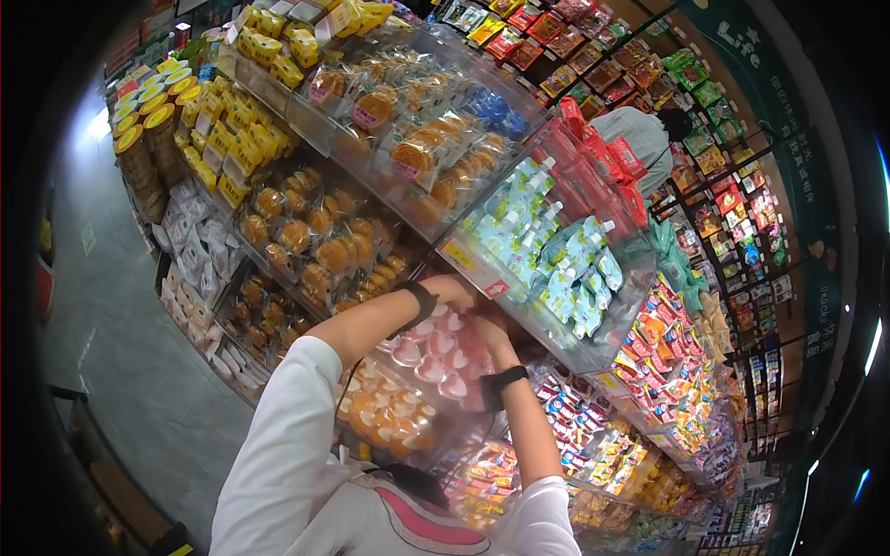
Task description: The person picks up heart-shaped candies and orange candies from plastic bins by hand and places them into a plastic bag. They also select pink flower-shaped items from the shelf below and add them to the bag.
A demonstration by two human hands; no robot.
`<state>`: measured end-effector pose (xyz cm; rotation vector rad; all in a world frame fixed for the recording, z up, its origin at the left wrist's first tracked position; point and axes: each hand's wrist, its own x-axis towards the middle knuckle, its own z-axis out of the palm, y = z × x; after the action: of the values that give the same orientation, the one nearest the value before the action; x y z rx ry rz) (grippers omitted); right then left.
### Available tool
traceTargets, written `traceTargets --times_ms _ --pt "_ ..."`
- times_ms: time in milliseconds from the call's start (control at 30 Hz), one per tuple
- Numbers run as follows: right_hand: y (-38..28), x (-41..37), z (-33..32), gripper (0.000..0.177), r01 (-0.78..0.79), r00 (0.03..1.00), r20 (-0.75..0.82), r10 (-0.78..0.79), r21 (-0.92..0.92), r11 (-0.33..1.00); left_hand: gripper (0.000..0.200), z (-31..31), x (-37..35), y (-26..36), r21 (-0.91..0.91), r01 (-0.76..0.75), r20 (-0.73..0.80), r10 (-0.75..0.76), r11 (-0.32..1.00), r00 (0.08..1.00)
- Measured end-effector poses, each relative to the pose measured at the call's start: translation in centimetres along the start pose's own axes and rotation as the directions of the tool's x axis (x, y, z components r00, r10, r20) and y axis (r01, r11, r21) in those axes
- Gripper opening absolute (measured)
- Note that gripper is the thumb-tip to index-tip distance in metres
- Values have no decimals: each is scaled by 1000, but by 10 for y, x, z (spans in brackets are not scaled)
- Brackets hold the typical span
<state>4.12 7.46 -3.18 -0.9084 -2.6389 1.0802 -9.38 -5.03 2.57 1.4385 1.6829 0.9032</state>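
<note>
Both my arms reach into a lower bin below the edge of the upper shelf. My left hand [454,291] is at the back of this bin, close under the shelf's price strip [468,266]. Just to its right and nearer me is my right hand [490,326]. The fingers of both hands are in shadow, so I cannot make out whether they hold anything. Pink heart-shaped packs [432,350] lie in the clear bin beneath and between my forearms. Nearer my body are orange and white cup-shaped sweets [385,408]. A dark band circles each wrist.
Above my hands, clear bins hold light-blue spouted pouches [565,269] and wrapped round pastries [417,148]. More wrapped pastries [311,222] fill the left bins, with yellow packs [222,139] beyond. Wrapped sweets [658,347] lie at right. Grey floor [139,324] runs along the left.
</note>
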Motion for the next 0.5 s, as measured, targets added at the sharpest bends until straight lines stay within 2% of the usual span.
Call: traceTargets --times_ms 33,67,133,233,333,367,467,500 --pt "-1 0 0 23 33 999 -14 -33 -65 997 23 0 -1 1 -27 -13 -9 13 1000 1000" --pt "8 5 5 24 113 992 -41 -116 -69 991 23 2 4 -3 30 5 7 -5 1000 1000" --pt "6 3 9 25 138 989 -45 -139 -23 990 22 8 20 -10 146 33 37 -39 989 999" --pt "-6 -8 2 27 -44 999 30 42 80 996 19 17 32 -19 90 65 -34 -62 994 997" --pt "-12 -12 -3 26 -178 983 70 172 96 979 17 32 59 -43 380 -93 -40 117 920 992" --pt "-8 -10 -1 24 -180 983 54 175 108 978 15 34 62 -49 348 -30 -47 50 937 998" --pt "-15 -11 -1 24 -231 971 79 224 91 969 14 35 54 -60 53 -124 -112 129 991 985" --pt "-18 -13 -2 24 -239 969 84 232 83 967 14 34 50 -56 30 -111 -103 113 993 988"
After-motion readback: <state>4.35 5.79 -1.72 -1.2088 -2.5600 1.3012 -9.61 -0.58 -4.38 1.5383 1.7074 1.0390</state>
